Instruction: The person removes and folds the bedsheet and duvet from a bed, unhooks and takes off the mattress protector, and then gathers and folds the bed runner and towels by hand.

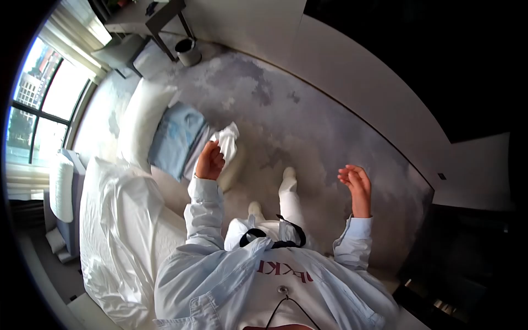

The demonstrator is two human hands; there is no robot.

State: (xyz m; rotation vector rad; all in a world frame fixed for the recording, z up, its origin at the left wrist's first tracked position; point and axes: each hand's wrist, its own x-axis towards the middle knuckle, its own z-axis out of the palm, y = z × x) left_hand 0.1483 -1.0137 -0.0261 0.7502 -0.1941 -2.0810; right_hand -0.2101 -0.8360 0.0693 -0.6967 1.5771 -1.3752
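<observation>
Blue shirt (184, 286) fills the near edge, worn open over a white tee (256, 300) w/ red lettering. Past it both arms are raised, hands well apart.

L hand (209, 161) is curled into a loose fist & looks clamped on the near end of the white cloth (226, 142); exact pinch is hidden. Cloth is bunched, just beyond the knuckles. R hand (356, 183) has fingers half bent, nothing visible in it, over the carpet (330, 132).

Just beside the L hand, to its left: blue cloth (177, 137), w/ a grey cloth (199, 148) along its right edge. White pillow (142, 118) lies next to the blue; rumpled sheet (118, 236) is nearer the camera.

Progress, approx.: blue cloth lies flat w/ fairly straight edges, prob. folded, so that bit looks done. White cloth isn't flat or set down yet; sheet's unsmoothed too. Can't tell how many layers the blue has.
</observation>
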